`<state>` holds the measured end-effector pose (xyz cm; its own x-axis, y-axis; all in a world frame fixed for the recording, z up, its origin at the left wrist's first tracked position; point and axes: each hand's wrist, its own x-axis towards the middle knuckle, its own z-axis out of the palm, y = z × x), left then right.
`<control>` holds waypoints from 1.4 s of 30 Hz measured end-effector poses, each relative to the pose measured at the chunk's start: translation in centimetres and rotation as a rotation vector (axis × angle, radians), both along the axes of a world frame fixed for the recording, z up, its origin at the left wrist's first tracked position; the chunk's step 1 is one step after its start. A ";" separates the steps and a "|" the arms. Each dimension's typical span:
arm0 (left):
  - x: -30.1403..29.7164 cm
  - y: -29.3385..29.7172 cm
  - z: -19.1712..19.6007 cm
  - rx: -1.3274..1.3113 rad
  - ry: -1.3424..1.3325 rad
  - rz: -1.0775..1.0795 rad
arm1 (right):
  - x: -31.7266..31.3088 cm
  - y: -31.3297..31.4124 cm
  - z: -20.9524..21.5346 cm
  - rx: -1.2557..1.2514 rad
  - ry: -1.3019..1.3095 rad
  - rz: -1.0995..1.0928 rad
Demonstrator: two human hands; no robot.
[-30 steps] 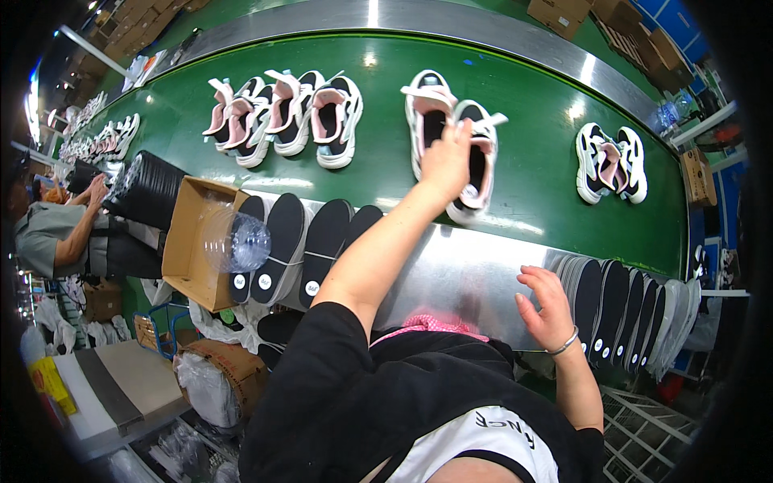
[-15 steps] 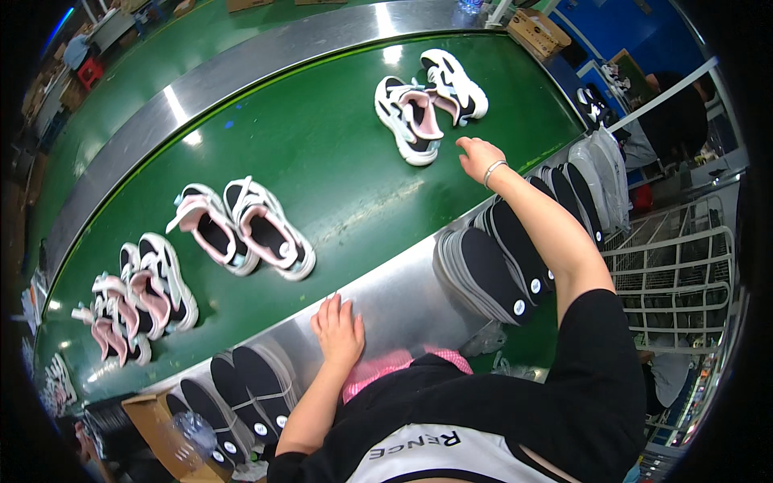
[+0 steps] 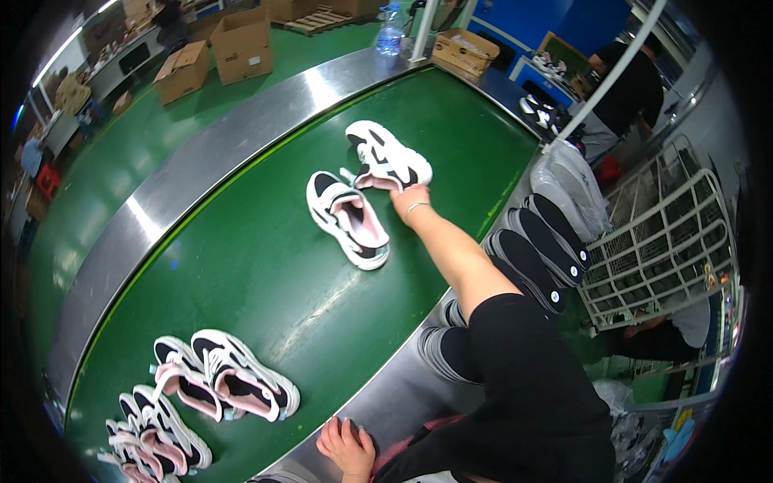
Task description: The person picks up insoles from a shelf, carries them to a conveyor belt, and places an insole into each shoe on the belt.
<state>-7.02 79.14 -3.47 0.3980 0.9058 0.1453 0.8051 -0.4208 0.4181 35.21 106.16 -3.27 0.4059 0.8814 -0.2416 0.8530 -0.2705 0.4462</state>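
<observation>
My right hand [image 3: 411, 201], with a bracelet at the wrist, has its fingers closed at the heel opening of a white, black and pink sneaker [image 3: 390, 161]. Part of its grip is hidden behind the hand. The matching sneaker [image 3: 346, 219] lies just left of it on the green conveyor belt [image 3: 241, 266], pink lining showing. On the bench's metal edge [image 3: 382, 400], close to my body, my left hand [image 3: 346, 447] lies with fingers extended and holds nothing. Beyond it to the left stand another pair of sneakers [image 3: 229, 378] and several more sneakers [image 3: 157, 435].
Stacks of black insoles [image 3: 527, 270] line the metal edge at right, beside plastic-wrapped pieces [image 3: 568, 185] and a white wire rack [image 3: 656, 233]. A water bottle [image 3: 390, 32] and an open carton [image 3: 465, 52] stand at the far end. A co-worker [image 3: 628, 84] sits at far right.
My right hand has reached forward from beside the far pair and closed on the heel of the right sneaker. The view has turned, so the belt and shoes sit lower and further left.
</observation>
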 end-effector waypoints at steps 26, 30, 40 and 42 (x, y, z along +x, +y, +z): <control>0.9 -0.7 -2.9 -0.205 -0.061 0.066 | -9.3 -5.3 3.2 0.116 0.649 0.327; 0.9 -0.6 -2.7 -0.088 -0.149 0.048 | -14.2 -8.9 9.7 0.090 0.914 0.368; 1.7 -0.8 2.5 -0.353 -0.726 0.307 | -23.9 -28.6 11.2 -0.238 0.827 0.579; 1.5 -2.8 1.6 -0.379 -0.770 0.239 | -23.9 -31.4 10.1 -0.139 0.754 0.659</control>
<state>-5.52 76.37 -1.90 0.1081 0.9937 -0.0312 0.2917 -0.0017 0.9565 11.29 74.72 6.84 -0.4526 0.8194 -0.3517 0.8862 0.3696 -0.2793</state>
